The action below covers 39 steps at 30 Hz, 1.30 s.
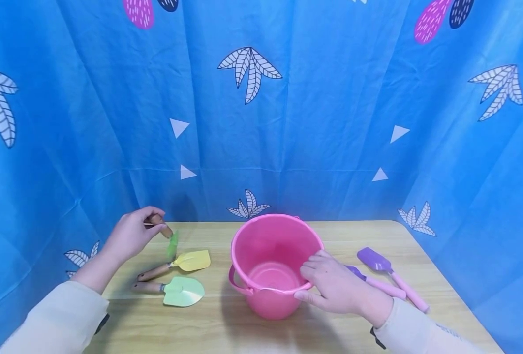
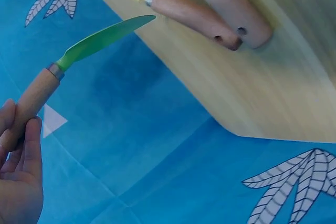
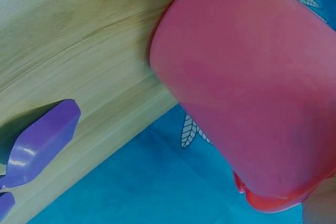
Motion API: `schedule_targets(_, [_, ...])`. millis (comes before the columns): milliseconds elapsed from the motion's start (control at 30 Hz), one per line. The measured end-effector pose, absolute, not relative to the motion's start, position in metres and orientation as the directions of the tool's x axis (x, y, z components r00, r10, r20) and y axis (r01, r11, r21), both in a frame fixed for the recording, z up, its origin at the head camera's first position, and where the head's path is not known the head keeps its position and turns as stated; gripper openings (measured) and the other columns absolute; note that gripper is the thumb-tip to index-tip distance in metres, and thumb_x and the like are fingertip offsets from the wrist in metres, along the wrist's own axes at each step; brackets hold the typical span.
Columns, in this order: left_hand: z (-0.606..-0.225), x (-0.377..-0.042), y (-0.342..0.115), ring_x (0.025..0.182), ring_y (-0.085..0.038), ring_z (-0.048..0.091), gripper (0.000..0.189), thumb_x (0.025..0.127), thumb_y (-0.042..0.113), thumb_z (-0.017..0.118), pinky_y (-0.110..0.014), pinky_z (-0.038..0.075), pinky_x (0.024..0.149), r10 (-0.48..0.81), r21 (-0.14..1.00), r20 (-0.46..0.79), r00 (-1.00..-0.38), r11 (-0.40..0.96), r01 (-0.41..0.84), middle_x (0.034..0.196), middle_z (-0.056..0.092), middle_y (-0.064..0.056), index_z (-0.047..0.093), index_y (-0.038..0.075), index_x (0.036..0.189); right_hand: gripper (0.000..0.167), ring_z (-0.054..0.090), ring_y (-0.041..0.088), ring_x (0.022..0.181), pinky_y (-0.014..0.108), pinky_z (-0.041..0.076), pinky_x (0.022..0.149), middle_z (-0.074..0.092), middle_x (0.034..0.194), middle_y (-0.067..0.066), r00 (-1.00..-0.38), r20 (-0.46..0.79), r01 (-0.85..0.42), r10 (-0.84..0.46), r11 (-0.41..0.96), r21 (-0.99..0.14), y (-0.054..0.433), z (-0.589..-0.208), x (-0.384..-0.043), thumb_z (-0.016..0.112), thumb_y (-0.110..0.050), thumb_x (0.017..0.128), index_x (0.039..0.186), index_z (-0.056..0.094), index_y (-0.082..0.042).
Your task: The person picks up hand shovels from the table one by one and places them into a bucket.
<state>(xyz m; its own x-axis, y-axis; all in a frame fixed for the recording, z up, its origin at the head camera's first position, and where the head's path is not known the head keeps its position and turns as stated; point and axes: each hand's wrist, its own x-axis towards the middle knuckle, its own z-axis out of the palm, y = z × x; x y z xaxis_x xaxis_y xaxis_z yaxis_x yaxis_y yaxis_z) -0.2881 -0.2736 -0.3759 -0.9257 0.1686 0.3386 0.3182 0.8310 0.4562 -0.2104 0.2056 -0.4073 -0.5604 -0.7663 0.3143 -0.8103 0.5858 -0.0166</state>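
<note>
My left hand (image 1: 136,230) holds a small trowel by its wooden handle (image 2: 32,98), raised over the back left of the table. Its green blade (image 2: 102,40) angles away from the hand, seen nearly edge-on in the left wrist view. Below it lie a yellow shovel (image 1: 193,260) and a light green trowel (image 1: 183,291), both wooden-handled, side by side. At the table's middle stands a pink bucket (image 1: 273,300), its inside bare in the head view. My right hand (image 1: 334,285) grips the bucket's right rim, fingers over the edge and thumb outside.
Right of the bucket lie two purple shovels with pink handles; the farther one (image 1: 376,259) shows whole, while the nearer one's handle (image 1: 387,289) emerges from behind my right hand. A blue patterned curtain (image 1: 261,137) surrounds the wooden table (image 1: 212,332) at the back and sides.
</note>
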Motion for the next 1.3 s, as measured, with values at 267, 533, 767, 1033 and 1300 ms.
schedule_targets(267, [-0.360, -0.282, -0.261, 0.098, -0.039, 0.068, 0.029, 0.093, 0.014, 0.072, -0.053, 0.056, 0.079, 0.185, 0.435, 0.334, -0.924, 0.840, 0.325, 0.104, 0.069, -0.016, 0.065, 0.004, 0.120, 0.033, 0.042, 0.003, 0.076, 0.029, 0.041, 0.083, 0.041, 0.076, -0.018, -0.571, 0.303, -0.806, -0.763, 0.592, -0.028, 0.205, -0.407, -0.210, 0.054, -0.054, 0.098, 0.079, 0.049, -0.029])
schedule_targets(533, [-0.346, -0.274, -0.248, 0.099, -0.037, 0.067, 0.032, 0.093, 0.016, 0.073, -0.052, 0.057, 0.081, 0.202, 0.440, 0.309, -0.929, 0.836, 0.328, 0.099, 0.068, -0.011, 0.065, 0.003, 0.121, 0.034, 0.041, 0.004, 0.075, 0.028, 0.040, 0.081, 0.038, 0.074, -0.018, -0.557, 0.312, -0.814, -0.770, 0.581, -0.019, 0.204, -0.409, -0.209, 0.056, -0.054, 0.098, 0.077, 0.047, -0.028])
schedule_targets(767, [-0.330, -0.265, -0.229, 0.097, -0.034, 0.069, 0.031, 0.093, 0.016, 0.073, -0.050, 0.057, 0.080, 0.248, 0.420, 0.319, -0.915, 0.828, 0.371, 0.099, 0.069, -0.009, 0.066, 0.005, 0.121, 0.035, 0.040, 0.004, 0.074, 0.028, 0.039, 0.082, 0.037, 0.074, -0.018, -0.554, 0.317, -0.815, -0.769, 0.579, -0.019, 0.204, -0.410, -0.209, 0.056, -0.054, 0.098, 0.078, 0.047, -0.027])
schedule_targets(1033, [-0.318, -0.257, -0.212, 0.094, -0.029, 0.070, 0.030, 0.091, 0.015, 0.075, -0.047, 0.058, 0.080, 0.273, 0.416, 0.332, -0.903, 0.817, 0.400, 0.094, 0.069, -0.005, 0.067, 0.007, 0.119, 0.034, 0.042, 0.004, 0.077, 0.029, 0.041, 0.082, 0.041, 0.076, -0.018, -0.574, 0.300, -0.802, -0.762, 0.597, -0.018, 0.205, -0.409, -0.210, 0.055, -0.056, 0.097, 0.079, 0.048, -0.028])
schedule_targets(1300, [-0.305, -0.252, -0.202, 0.093, -0.027, 0.070, 0.031, 0.090, 0.014, 0.076, -0.046, 0.058, 0.081, 0.289, 0.422, 0.338, -0.896, 0.804, 0.418, 0.093, 0.069, -0.003, 0.067, 0.008, 0.119, 0.034, 0.042, 0.004, 0.077, 0.030, 0.042, 0.083, 0.041, 0.076, -0.018, -0.587, 0.285, -0.794, -0.758, 0.607, -0.020, 0.205, -0.407, -0.211, 0.055, -0.057, 0.097, 0.079, 0.048, -0.028])
